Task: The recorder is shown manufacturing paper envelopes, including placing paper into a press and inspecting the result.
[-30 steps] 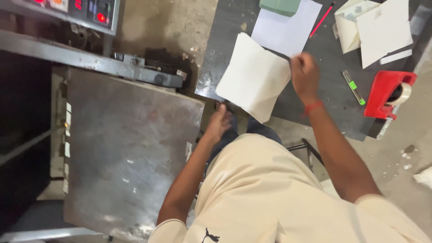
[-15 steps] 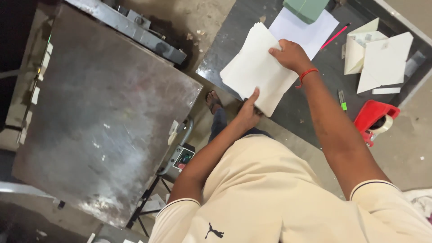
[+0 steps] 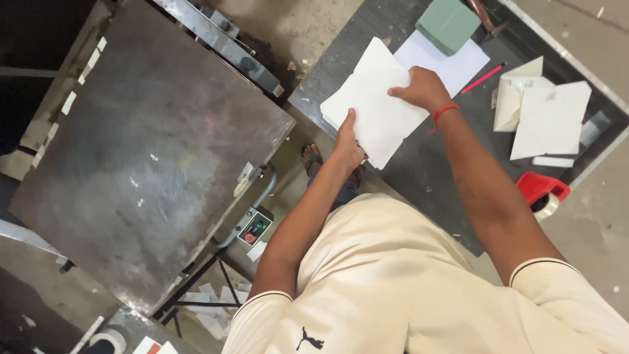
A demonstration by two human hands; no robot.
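A stack of white paper sheets (image 3: 373, 105) is held over the near edge of a dark worktable (image 3: 341, 59). My left hand (image 3: 347, 141) grips the stack's lower edge, thumb on top. My right hand (image 3: 422, 88), with a red thread on the wrist, grips the stack's far right side. The stack is tilted and partly overhangs the table edge.
A large scuffed metal plate (image 3: 144, 157) of a machine lies to the left, with a small button box (image 3: 254, 229) below it. On the worktable are a green block (image 3: 447, 25), a white sheet (image 3: 452, 65), a red pen (image 3: 483, 77), folded white cards (image 3: 547, 115) and a red tape dispenser (image 3: 540, 190).
The view has swung toward the metal plate. My left hand rose from below the table edge and took the stack's lower edge; both hands now hold the stack, drawn toward me.
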